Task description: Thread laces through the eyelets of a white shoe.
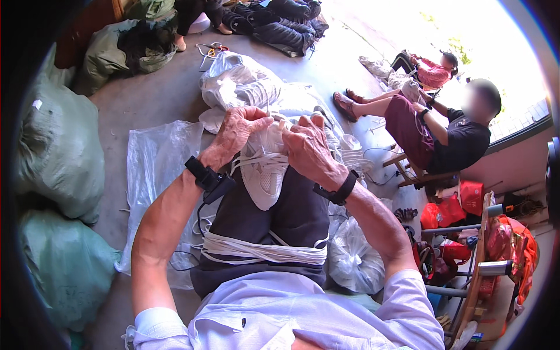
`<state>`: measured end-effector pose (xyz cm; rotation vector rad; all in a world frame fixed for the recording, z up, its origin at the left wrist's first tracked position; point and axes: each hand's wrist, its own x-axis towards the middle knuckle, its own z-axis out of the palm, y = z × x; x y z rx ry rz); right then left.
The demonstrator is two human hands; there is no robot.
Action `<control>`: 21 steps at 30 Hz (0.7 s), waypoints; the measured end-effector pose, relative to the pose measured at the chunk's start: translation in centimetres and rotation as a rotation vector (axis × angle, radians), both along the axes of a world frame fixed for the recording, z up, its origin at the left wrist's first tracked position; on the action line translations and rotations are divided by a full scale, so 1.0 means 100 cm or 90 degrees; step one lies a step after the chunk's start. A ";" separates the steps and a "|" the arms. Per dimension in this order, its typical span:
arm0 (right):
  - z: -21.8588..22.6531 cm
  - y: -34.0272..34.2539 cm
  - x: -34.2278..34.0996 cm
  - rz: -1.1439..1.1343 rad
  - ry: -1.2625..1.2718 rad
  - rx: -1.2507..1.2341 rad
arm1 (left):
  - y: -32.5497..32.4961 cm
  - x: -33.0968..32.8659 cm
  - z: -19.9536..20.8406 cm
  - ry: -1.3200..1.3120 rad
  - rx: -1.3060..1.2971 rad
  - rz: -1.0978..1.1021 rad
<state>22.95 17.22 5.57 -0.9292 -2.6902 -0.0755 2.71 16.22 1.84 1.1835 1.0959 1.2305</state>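
A white sneaker rests on my thighs, its toe pointing toward me. Loose white laces spread across its upper. At its far end, my left hand pinches a thin white shoelace between thumb and fingers. My right hand is closed against the sneaker's upper, opposite the left and a small gap apart; its fingers hide exactly what they grip. A bundle of white shoelaces lies across my lap, nearer my body. Just beyond my hands, more white shoes and clear plastic bags are piled up.
Large stuffed sacks line the left side. A clear plastic sheet lies by my left arm, and a knotted plastic bag by my right. Orange-handled scissors lie ahead. A seated person works at right, above a wooden rack.
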 end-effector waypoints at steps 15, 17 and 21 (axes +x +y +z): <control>-0.012 -0.004 0.000 0.012 0.100 -0.014 | 0.002 0.001 -0.002 -0.075 -0.021 -0.029; -0.006 -0.008 0.005 -0.008 0.074 -0.001 | 0.001 0.000 -0.002 -0.084 -0.022 -0.035; -0.004 -0.008 0.003 -0.026 0.024 0.003 | 0.001 0.002 -0.002 -0.084 -0.019 -0.037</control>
